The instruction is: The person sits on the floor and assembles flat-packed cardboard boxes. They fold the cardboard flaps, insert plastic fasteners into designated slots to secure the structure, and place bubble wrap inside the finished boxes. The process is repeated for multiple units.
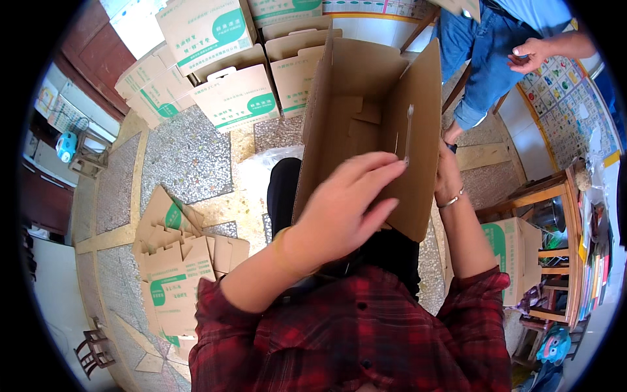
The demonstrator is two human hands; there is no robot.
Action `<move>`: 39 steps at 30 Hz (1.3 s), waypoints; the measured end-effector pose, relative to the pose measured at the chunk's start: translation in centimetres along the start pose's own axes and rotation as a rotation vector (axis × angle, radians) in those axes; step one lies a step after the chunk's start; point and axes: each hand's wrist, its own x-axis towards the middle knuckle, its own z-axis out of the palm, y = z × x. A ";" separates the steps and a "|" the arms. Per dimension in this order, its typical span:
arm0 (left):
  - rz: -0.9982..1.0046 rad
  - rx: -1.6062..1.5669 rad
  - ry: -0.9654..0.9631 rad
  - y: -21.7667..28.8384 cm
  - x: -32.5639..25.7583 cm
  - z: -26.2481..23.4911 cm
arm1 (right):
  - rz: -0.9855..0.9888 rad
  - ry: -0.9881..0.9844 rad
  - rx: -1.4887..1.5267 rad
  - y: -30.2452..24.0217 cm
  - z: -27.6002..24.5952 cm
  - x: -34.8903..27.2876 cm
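An open-topped brown cardboard box [339, 140] stands tilted over my lap, its plain inside and bottom flaps showing. A narrow whitish plastic strip [409, 134], which looks like a carry handle, runs along the inner face of its right wall. My left hand [353, 202] reaches over the near side of the box, fingers stretched out, the tips close to the strip's lower end; I cannot tell whether they touch it. Against the outside of that right wall is my right hand [448, 173], its fingers mostly hidden behind the cardboard.
Several assembled brown boxes with green print [238, 98] are stacked ahead on the left. Flat, unfolded cartons [179, 274] lie on the floor at left. Another person's hand [530, 55] shows at upper right. A wooden shelf [555, 196] and another carton [513, 255] stand at right.
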 end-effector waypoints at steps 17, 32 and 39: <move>-0.788 -0.314 0.032 -8.3 -11.8 -0.7 | 0.016 -0.035 0.043 1.3 1.9 3.2; -0.656 -0.225 0.547 -12.6 -6.9 -4.5 | -0.232 -0.090 -0.196 -3.2 4.7 3.9; -0.778 -0.662 0.715 -13.7 -6.1 -6.0 | -0.197 0.319 -0.245 -1.4 -7.3 4.8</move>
